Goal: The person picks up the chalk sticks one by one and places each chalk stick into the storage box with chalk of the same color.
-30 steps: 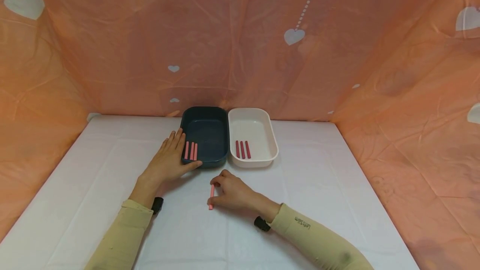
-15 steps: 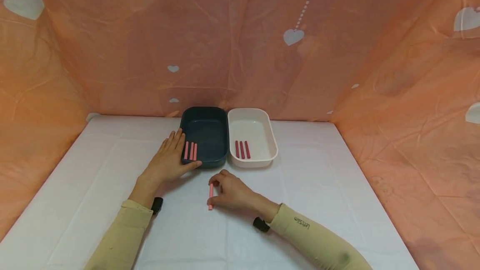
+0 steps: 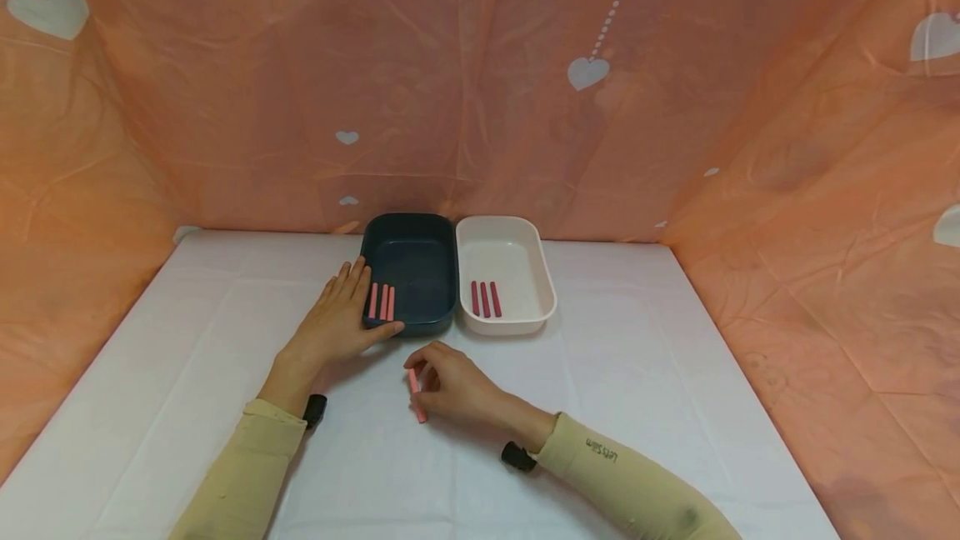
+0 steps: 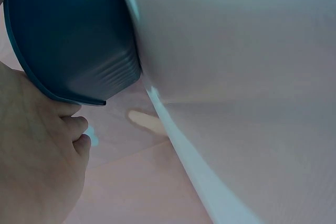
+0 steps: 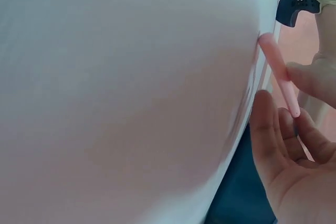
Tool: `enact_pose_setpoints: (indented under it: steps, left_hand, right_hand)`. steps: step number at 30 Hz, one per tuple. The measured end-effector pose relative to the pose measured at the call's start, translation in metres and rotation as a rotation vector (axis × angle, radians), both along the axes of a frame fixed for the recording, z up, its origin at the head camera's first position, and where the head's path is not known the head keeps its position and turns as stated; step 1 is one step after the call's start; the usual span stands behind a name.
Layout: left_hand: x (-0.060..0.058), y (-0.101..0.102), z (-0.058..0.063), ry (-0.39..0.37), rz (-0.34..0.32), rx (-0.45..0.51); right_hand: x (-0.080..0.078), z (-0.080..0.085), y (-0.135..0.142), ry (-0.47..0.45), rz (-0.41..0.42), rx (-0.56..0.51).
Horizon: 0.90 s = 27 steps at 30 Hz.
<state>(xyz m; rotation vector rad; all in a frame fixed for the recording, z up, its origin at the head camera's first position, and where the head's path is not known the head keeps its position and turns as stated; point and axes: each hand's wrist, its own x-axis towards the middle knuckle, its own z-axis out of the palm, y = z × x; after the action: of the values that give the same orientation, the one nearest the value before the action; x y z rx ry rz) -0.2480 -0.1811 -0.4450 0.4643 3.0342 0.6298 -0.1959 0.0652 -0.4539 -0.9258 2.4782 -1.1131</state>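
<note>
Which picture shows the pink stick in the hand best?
The right wrist view: the pink stick fills the frame close up, pinched in the right hand. The head view shows it small, half hidden by that hand. The left wrist view does not show it, only the dark blue tray.

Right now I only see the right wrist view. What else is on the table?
Observer: A dark blue tray and a white tray stand side by side.
Operator: Is anything in them?
Observer: Three light pink sticks in the blue one, three darker red sticks in the white one.
Operator: Where's the other hand?
Observer: The left hand rests flat against the blue tray's near left corner, while the right hand pinches a pink stick.
</note>
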Motion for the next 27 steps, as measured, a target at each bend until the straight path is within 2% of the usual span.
enact_pose_setpoints:
  steps: [7,19,27]
  left_hand:
    - [-0.001,0.0,-0.001,0.0,0.001,-0.001]
    - [0.0,-0.001,-0.001,-0.003,0.0,0.008]
    - [0.0,-0.001,0.0,0.004,-0.001,0.01]
  right_hand:
    - [0.004,-0.001,-0.003,-0.031,0.017,-0.056]
    - [0.008,0.001,-0.003,0.009,0.061,-0.126]
    - [0.005,0.011,-0.001,0.027,0.041,-0.212]
